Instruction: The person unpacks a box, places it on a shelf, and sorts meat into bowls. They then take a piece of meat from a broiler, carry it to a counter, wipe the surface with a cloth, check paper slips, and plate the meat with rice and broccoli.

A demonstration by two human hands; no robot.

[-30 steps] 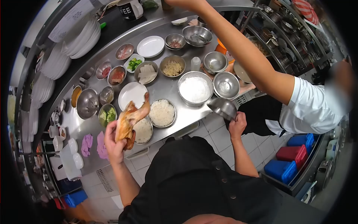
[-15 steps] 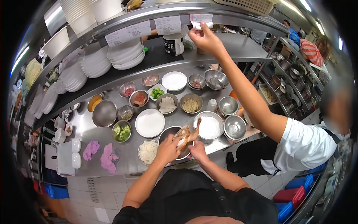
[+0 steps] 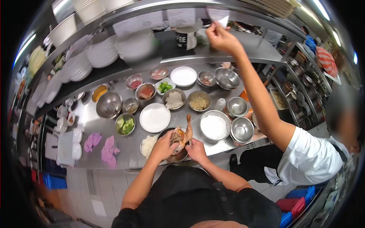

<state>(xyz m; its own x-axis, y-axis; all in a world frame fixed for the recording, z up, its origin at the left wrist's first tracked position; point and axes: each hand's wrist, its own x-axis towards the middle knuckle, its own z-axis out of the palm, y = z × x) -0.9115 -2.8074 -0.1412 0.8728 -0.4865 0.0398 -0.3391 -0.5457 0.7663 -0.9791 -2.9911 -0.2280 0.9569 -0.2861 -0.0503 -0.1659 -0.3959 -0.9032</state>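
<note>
Over a metal bowl [image 3: 175, 159] at the table's front edge is a browned piece of cooked poultry [image 3: 178, 137], its leg bone pointing up. My left hand [image 3: 162, 147] is wrapped round the poultry's left side. Close against its right side, my right hand [image 3: 197, 150] has curled fingers; what they grip is hidden. White rice [image 3: 147, 146] fills a bowl just left, partly behind my left forearm. To the right stands a large metal bowl of white powder [image 3: 213, 126].
Beyond lie a white plate [image 3: 155, 117], a bowl of broccoli [image 3: 125, 124] and several ingredient bowls. Pink cloths [image 3: 110, 151] lie left. A co-worker's arm [image 3: 258, 91] reaches across from the right to a paper slip [image 3: 218, 16] on the shelf rail.
The poultry has turned in my hands, its leg now more upright. My right hand has come closer to it. The view has shifted slightly; the co-worker's hand stays at the paper slip.
</note>
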